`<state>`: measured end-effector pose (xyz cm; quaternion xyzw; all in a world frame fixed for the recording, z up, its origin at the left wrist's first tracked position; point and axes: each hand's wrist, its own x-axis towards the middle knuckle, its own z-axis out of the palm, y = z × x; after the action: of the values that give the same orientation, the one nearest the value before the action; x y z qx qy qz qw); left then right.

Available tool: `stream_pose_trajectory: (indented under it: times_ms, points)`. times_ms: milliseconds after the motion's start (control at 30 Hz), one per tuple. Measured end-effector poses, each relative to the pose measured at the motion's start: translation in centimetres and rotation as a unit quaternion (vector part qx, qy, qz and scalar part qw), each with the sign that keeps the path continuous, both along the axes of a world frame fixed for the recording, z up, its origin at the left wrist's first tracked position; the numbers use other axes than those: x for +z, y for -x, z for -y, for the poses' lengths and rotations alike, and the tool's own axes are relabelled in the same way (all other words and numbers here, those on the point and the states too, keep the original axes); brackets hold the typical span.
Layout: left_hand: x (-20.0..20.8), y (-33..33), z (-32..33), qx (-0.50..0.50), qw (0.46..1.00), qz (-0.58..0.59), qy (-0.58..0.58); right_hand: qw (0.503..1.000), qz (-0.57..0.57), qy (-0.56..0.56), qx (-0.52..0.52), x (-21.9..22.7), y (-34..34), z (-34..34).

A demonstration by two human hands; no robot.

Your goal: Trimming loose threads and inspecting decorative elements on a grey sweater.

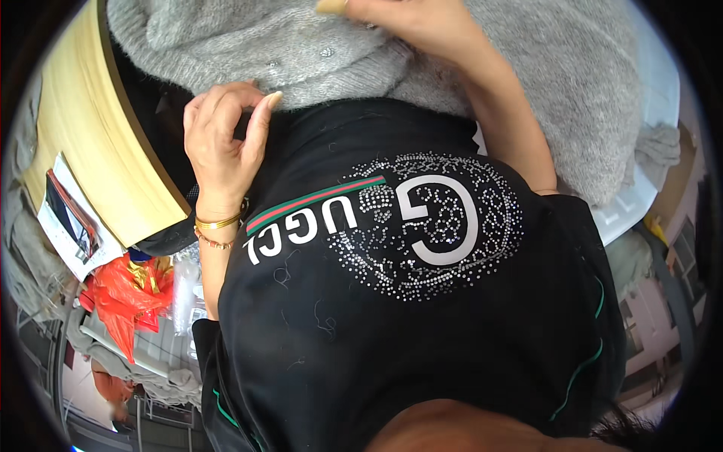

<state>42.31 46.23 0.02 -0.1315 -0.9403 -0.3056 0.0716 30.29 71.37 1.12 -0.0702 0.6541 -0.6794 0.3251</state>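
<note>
Left hand (224, 143) half-curled, fingers bent, thumb tip touching the hem of a fuzzy grey knitted cardigan (316, 53) lying across the lap. Right hand (410, 22) rests on the knit, grip unclear. Pale wooden tabletop (90, 135) at left.

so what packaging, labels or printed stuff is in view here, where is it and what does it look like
printed leaflet: at the left, lying over the lower end of the pale wooden board; flat white rectangle with dark and red picture blocks.
red wrapping: lower left, just below the leaflet; crumpled shiny red film with gold patches.
clear plastic bag: right of the red wrapping, beside the left forearm; crinkled and see-through.
No screens or signs show.
</note>
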Motion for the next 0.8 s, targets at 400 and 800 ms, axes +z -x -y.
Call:
stream_pose_trajectory:
  times_ms: [400,800]
  points:
    - [-2.3,4.0,-4.1,-0.136,0.988,0.009,0.066,0.996,-0.073,0.017,-0.048,-1.4,-1.3,-3.1]
    - [-4.0,3.9,-4.1,-0.138,0.990,0.003,0.039,1.000,-0.015,-0.010,-0.019,-2.4,-1.7,-2.6]
